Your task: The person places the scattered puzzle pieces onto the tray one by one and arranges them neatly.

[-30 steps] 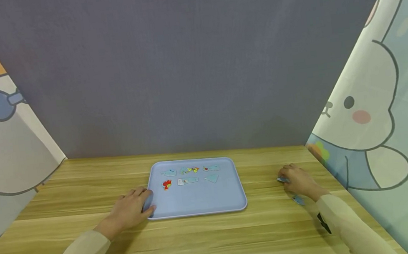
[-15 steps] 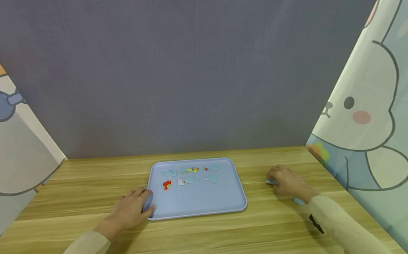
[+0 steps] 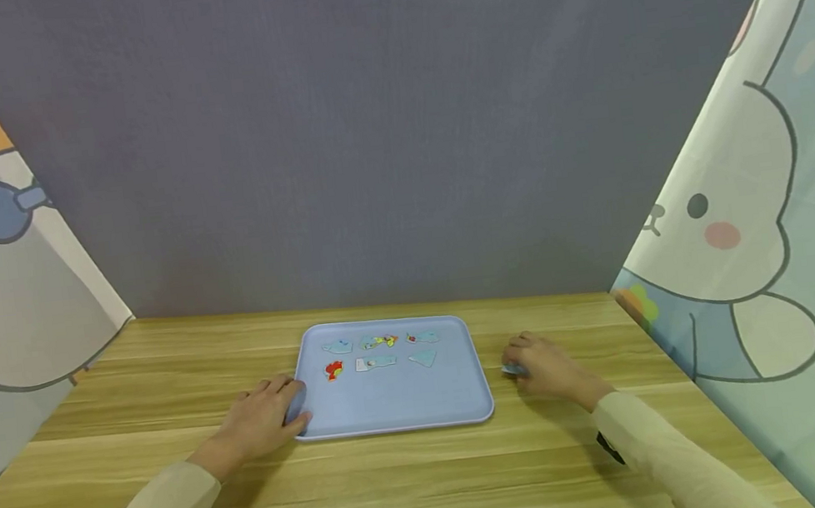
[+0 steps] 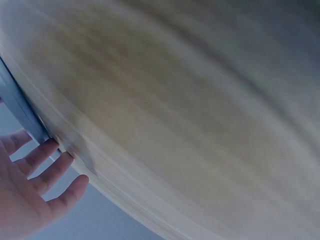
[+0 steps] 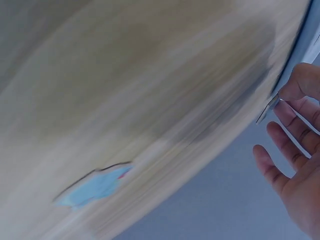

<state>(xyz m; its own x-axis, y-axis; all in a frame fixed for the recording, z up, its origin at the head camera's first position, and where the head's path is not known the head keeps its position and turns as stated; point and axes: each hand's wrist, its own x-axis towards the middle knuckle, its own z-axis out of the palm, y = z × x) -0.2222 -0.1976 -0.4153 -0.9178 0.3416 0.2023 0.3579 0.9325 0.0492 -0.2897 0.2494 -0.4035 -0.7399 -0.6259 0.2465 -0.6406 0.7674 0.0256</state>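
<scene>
My right hand pinches a small light-blue puzzle piece between thumb and index finger, just off the right side of the lavender tray. In the right wrist view the pinched puzzle piece shows edge-on, and the other fingers are spread. My left hand rests at the tray's left edge, its thumb by the front corner; in the left wrist view its fingers are loosely extended at the rim. Several flat, irregular pieces lie in two rows on the tray, among them a red one.
Another light-blue piece lies on the wooden table in the right wrist view; my right arm hides it in the head view. A dark grey panel stands behind the table, with printed cartoon cloths on both sides.
My right hand has slid left across the table toward the tray with the pinched puzzle piece. The left hand, the tray and its pieces have stayed still.
</scene>
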